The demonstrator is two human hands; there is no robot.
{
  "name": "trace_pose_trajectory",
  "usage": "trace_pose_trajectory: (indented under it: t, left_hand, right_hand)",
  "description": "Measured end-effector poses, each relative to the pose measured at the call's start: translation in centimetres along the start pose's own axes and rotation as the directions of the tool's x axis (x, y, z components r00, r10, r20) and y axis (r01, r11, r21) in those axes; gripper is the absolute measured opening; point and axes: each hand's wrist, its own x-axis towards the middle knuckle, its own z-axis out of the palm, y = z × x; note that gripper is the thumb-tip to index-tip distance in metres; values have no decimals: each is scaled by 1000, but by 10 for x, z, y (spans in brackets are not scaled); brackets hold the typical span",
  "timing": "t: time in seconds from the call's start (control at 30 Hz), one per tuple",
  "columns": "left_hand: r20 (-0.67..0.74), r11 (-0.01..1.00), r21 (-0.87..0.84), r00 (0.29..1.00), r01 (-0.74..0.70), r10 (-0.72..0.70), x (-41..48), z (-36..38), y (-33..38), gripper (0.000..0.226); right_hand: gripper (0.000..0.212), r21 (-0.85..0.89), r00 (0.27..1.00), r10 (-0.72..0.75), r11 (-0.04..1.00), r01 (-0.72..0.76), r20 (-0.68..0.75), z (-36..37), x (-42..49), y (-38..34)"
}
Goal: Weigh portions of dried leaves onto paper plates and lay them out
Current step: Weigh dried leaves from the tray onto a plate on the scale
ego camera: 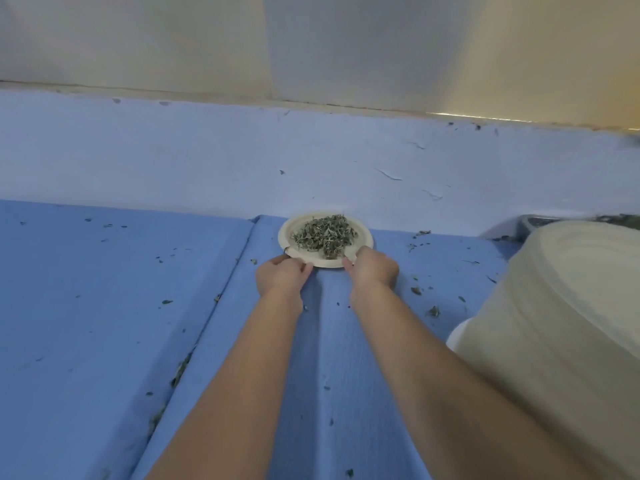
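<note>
Hands-wise, left hand (282, 277) and right hand (372, 271) each pinch the near rim of a round off-white paper plate (286, 234) of dried green leaves (323, 235) on the blue counter (104, 323).

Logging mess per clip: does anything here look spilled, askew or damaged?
Yes. Loose leaf bits lie scattered over the blue cloth, off the paper plate, with more gathered in the fold at left. Paint on the blue wall behind is cracked. The plate looks level, the left hand and right hand gripping its near rim.
</note>
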Motion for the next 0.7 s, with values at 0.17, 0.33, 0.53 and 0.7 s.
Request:
trace_pose_trajectory:
  t: [0.17,0.33,0.53,0.7]
  left_hand:
    - [-23,1000,10,1000,-6,7,6,3,2,15]
    - [-1,999,23,1000,31,-31,-2,3,3,25]
    - [-60,997,57,997,49,-45,-39,-4,5,31]
    - [-92,990,138,994,-40,53,-98,-7,12,31]
  right_hand:
    - [25,-40,990,-16,999,11,-137,4,11,3]
    - [19,-176,986,-36,984,7,-163,1,4,1]
    - [32,-239,990,-67,970,35,-127,-11,-35,-2]
    - [19,-397,987,-143,904,160,73,-22,-93,-4]
